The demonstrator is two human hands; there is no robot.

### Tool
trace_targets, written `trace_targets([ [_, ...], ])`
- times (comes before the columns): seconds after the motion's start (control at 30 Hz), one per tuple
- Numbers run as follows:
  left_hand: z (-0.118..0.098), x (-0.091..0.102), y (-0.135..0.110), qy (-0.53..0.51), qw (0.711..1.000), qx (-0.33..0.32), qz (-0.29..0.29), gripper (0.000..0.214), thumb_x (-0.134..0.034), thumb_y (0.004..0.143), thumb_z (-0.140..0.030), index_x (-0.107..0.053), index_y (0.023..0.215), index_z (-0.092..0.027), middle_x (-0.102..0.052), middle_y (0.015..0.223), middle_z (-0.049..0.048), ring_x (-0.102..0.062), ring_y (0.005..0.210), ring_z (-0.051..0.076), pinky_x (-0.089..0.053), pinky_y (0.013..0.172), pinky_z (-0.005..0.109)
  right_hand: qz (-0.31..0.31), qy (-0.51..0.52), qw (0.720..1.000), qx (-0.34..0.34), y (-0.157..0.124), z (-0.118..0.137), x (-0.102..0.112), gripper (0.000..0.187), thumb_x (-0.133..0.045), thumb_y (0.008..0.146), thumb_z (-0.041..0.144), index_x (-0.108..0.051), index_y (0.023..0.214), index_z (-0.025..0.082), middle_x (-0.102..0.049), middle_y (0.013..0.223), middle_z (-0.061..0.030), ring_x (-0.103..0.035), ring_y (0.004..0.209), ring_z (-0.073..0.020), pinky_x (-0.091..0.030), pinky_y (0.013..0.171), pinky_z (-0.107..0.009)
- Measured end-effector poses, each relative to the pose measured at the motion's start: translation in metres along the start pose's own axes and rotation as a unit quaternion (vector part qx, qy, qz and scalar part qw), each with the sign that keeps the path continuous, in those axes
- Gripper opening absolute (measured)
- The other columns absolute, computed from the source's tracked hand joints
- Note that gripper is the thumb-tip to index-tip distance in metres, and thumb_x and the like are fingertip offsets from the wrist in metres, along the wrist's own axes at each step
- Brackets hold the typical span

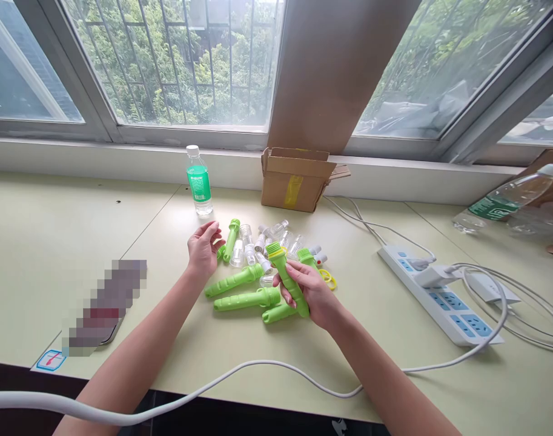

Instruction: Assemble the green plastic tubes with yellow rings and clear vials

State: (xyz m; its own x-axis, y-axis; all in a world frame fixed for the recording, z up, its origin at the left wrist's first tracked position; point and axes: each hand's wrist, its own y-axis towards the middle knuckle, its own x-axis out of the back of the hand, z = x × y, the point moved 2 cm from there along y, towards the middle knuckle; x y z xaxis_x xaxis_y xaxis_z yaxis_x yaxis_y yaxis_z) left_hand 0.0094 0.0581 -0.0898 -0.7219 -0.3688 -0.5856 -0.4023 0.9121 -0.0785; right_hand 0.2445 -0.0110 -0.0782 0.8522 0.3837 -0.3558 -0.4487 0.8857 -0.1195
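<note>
My right hand (315,290) is wrapped around a green ribbed plastic tube (289,280), tilted with its threaded end up and away from me. A yellow ring sits around that tube just below the thread. My left hand (204,249) is closed in a pinch beside an upright-looking green tube (231,240); whatever its fingertips hold, if anything, is hidden. Between and below my hands lie several more green tubes (246,300). Clear plastic cups (237,254) and small white cylindrical parts (260,242) are heaped behind them. Loose yellow rings (328,278) lie right of my right hand.
A water bottle (200,184) and an open cardboard box (297,181) stand near the window. On the right are a power strip (440,297) with plugs and another bottle (507,203). A white cable (258,363) crosses in front, and a blurred phone-like object (110,306) lies left.
</note>
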Motion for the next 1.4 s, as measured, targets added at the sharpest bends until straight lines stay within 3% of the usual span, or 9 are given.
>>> trace_targets([
  [0.3,-0.003,-0.001,0.009,0.068,0.995,-0.053,0.052,0.028,-0.08,0.06,-0.025,-0.069,0.084,-0.016,-0.061,0.072,-0.0006,-0.056,0.059,0.008,-0.049,0.051,0.021,0.005,0.014,1.0,0.005,0.0,-0.001,0.001,0.022,-0.058,0.09,0.037,-0.06,0.084,0.016,-0.066,0.081,-0.0057,-0.051,0.046,-0.0077,-0.037,0.038,-0.019],
  [0.47,-0.005,0.001,0.005,0.154,0.977,-0.082,0.124,0.027,-0.072,0.072,-0.032,-0.07,0.093,-0.016,-0.063,0.072,0.0025,-0.059,0.061,0.011,-0.051,0.049,0.022,0.006,0.012,1.0,0.003,0.0,0.0,-0.001,0.024,-0.057,0.09,0.037,-0.06,0.082,0.015,-0.066,0.08,-0.0055,-0.05,0.045,-0.0073,-0.037,0.039,-0.019],
  [0.57,-0.007,0.003,-0.002,0.234,0.949,-0.156,0.143,0.028,-0.067,0.079,-0.037,-0.071,0.097,-0.016,-0.065,0.072,0.0036,-0.061,0.062,0.012,-0.052,0.049,0.023,0.007,0.008,1.0,0.004,0.0,0.0,-0.001,0.023,-0.056,0.091,0.037,-0.06,0.082,0.015,-0.066,0.081,-0.0056,-0.051,0.046,-0.0076,-0.037,0.039,-0.019],
  [0.67,-0.008,0.004,-0.011,0.355,0.88,-0.27,0.159,0.021,-0.069,0.078,-0.036,-0.074,0.087,-0.018,-0.07,0.076,0.0044,-0.064,0.065,0.014,-0.054,0.055,0.025,0.006,0.01,1.0,0.008,0.001,-0.001,0.0,0.023,-0.057,0.091,0.037,-0.06,0.083,0.015,-0.066,0.081,-0.0057,-0.05,0.046,-0.0077,-0.036,0.039,-0.019],
  [0.77,-0.008,0.006,-0.017,0.403,0.839,-0.32,0.177,0.017,-0.067,0.081,-0.033,-0.074,0.085,-0.018,-0.072,0.077,0.0039,-0.065,0.065,0.013,-0.054,0.056,0.024,0.004,0.006,1.0,0.01,0.001,-0.002,0.001,0.023,-0.057,0.09,0.037,-0.06,0.083,0.016,-0.066,0.081,-0.0057,-0.05,0.047,-0.0078,-0.036,0.039,-0.02],
  [0.97,-0.01,0.009,-0.023,0.427,0.801,-0.366,0.205,0.013,-0.064,0.084,-0.026,-0.073,0.088,-0.018,-0.071,0.077,0.003,-0.064,0.064,0.012,-0.054,0.055,0.023,0.003,0.001,1.0,0.003,0.001,-0.002,0.0,0.024,-0.058,0.09,0.038,-0.06,0.084,0.016,-0.065,0.079,-0.0052,-0.05,0.046,-0.0079,-0.037,0.039,-0.02],
  [1.23,-0.009,0.012,-0.022,0.438,0.796,-0.365,0.205,0.014,-0.061,0.085,-0.027,-0.071,0.092,-0.019,-0.071,0.078,0.0028,-0.065,0.064,0.012,-0.054,0.054,0.023,0.01,0.0,1.0,0.007,0.001,-0.002,0.0,0.024,-0.058,0.089,0.039,-0.061,0.084,0.016,-0.066,0.081,-0.0051,-0.05,0.046,-0.0079,-0.036,0.038,-0.02],
  [1.3,-0.009,0.011,-0.023,0.471,0.76,-0.384,0.23,0.017,-0.059,0.085,-0.026,-0.069,0.097,-0.02,-0.07,0.081,0.0039,-0.065,0.07,0.015,-0.055,0.058,0.026,0.008,0.001,1.0,0.008,0.001,-0.002,0.0,0.024,-0.059,0.089,0.039,-0.061,0.084,0.016,-0.066,0.08,-0.0049,-0.05,0.046,-0.0077,-0.036,0.038,-0.02],
  [1.4,-0.009,0.008,-0.029,0.547,0.666,-0.411,0.298,0.03,-0.058,0.084,-0.02,-0.064,0.113,-0.021,-0.069,0.098,0.0077,-0.063,0.093,0.022,-0.056,0.073,0.034,0.006,-0.001,1.0,0.008,0.001,-0.001,-0.001,0.024,-0.06,0.088,0.04,-0.061,0.083,0.016,-0.066,0.08,-0.0048,-0.05,0.046,-0.0074,-0.036,0.038,-0.02],
])
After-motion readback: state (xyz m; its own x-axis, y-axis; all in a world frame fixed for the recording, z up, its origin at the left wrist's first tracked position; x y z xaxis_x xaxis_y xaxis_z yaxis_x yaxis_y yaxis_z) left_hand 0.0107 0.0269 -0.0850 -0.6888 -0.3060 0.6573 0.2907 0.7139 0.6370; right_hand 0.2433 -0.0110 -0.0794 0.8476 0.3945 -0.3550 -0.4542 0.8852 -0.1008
